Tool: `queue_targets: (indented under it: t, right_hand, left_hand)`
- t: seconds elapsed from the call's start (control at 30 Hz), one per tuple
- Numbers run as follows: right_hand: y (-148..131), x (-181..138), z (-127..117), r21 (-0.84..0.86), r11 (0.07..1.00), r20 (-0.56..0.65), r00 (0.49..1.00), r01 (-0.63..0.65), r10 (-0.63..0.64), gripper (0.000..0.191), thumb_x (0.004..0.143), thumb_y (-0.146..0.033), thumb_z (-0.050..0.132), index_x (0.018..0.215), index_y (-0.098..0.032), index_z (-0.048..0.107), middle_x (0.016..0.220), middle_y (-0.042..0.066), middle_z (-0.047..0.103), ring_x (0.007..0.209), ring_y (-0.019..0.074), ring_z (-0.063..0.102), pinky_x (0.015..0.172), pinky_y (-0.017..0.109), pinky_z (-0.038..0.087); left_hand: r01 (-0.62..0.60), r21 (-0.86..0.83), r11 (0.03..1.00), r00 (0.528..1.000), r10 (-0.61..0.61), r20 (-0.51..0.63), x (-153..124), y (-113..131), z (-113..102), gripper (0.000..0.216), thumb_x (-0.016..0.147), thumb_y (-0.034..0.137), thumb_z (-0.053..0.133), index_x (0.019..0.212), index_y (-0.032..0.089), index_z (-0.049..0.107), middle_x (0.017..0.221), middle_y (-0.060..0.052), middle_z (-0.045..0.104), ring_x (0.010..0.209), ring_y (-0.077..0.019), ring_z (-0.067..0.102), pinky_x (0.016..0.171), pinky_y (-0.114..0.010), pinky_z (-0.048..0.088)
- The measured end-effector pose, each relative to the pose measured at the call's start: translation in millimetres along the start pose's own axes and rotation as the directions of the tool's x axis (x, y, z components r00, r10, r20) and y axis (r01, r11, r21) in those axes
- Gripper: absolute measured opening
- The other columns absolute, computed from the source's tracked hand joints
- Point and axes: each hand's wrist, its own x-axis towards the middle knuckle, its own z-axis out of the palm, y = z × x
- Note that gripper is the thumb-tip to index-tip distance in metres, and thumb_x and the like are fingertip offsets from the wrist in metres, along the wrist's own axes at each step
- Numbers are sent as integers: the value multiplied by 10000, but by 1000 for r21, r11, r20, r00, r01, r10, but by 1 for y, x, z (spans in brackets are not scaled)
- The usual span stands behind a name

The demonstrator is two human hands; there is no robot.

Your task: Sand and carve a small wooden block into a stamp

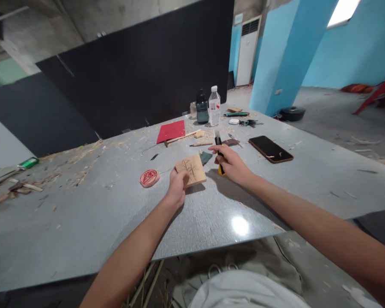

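Note:
My left hand [177,186] grips the left side of a square wooden block [195,167], its thumb on the face. Dark lines like a plant or bamboo drawing mark that face, and the block is tilted up above the table. In my right hand [230,162] is a yellow and black utility knife [218,145], held upright with its blade end up, to the right of the block and apart from it. Left of my left hand lies a round wooden piece with a red carved design [149,177]. Behind the block a dark green piece [205,158] lies on the table.
On the grey table [109,226] lie a phone [271,149], a red sheet [171,131], a pencil [201,144] and keys [248,122]. A clear water bottle [214,108] and a dark bottle [202,109] stand at the back. Wood shavings are scattered leftward, near a green lighter-like object [28,163].

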Motion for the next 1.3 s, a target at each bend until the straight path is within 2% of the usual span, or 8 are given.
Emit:
queue_targets:
  t: [0.13, 0.27, 0.4, 0.8, 0.97, 1.13, 1.2, 1.3]
  right_hand:
    - [-4, 0, -2, 60, 994, -53, 994, -88, 92, 361, 1033, -263, 451, 1279, -231, 713, 1041, 66, 617, 704, 160, 614, 715, 363, 555]
    - [-3, 0, -4, 75, 995, -33, 997, -62, 65, 431, 998, -187, 438, 1344, -235, 691, 1026, 55, 587, 700, 152, 584, 701, 346, 541]
    - [-2, 1, -3, 45, 998, 0, 999, -45, 45, 494, 956, -140, 456, 1390, -244, 670, 1051, 64, 593, 749, 165, 587, 725, 349, 550]
    - [-6, -1, -2, 5, 996, -114, 990, -86, 86, 473, 1077, -379, 467, 1508, -246, 611, 1237, 128, 692, 851, 226, 684, 936, 492, 581]
    - [-1, -3, -1, 31, 997, -108, 991, -77, 80, 577, 1017, -296, 501, 1591, -272, 560, 1304, 138, 689, 1123, 288, 685, 981, 510, 600]
    - [11, -4, -5, 119, 988, -123, 986, -99, 113, 771, 869, -152, 500, 1621, -322, 516, 1352, 107, 685, 1126, 267, 708, 980, 498, 621]
    - [17, 0, -10, 113, 989, -169, 978, -101, 119, 773, 834, -142, 528, 1589, -312, 538, 1295, 103, 703, 1128, 271, 713, 1003, 509, 610]
    - [25, 12, -16, 103, 986, -206, 967, -135, 153, 681, 816, -165, 603, 1486, -290, 605, 1230, 93, 718, 1140, 280, 706, 1040, 511, 587]
  left_hand:
    - [30, 18, 999, 999, -31, 26, -4, 0, 3, 433, 578, 211, 666, 1011, 207, 670, 1065, -48, 751, 973, -232, 705, 965, -438, 575]
    - [57, 17, 998, 993, -59, 98, -7, 1, 4, 483, 585, 199, 660, 1068, 194, 673, 1129, -84, 765, 1025, -277, 722, 932, -452, 600]
    - [65, 79, 995, 995, -71, 71, -4, -1, 2, 468, 594, 202, 666, 1061, 198, 694, 1099, -78, 774, 960, -253, 720, 861, -400, 604]
    - [-128, 403, 906, 966, 21, 259, -6, 2, -4, 352, 636, 99, 717, 950, 255, 746, 1058, -99, 779, 967, -286, 686, 878, -374, 514]
    - [-208, 639, 741, 954, 10, 299, -13, 22, -19, 248, 626, 164, 861, 819, 265, 744, 853, -97, 742, 915, -339, 670, 896, -395, 476]
    - [-209, 789, 578, 969, 13, 247, -20, 31, -15, 375, 571, 264, 945, 547, 269, 570, 599, -54, 569, 985, -431, 713, 991, -456, 468]
    - [-226, 890, 396, 971, 23, 237, -24, 33, -10, 431, 656, 353, 907, 525, 254, 508, 589, -74, 569, 951, -448, 734, 996, -499, 485]
    - [-326, 945, 39, 943, -61, 328, -32, 38, -4, 336, 897, 506, 702, 783, 190, 685, 776, -157, 719, 915, -433, 758, 922, -530, 543]
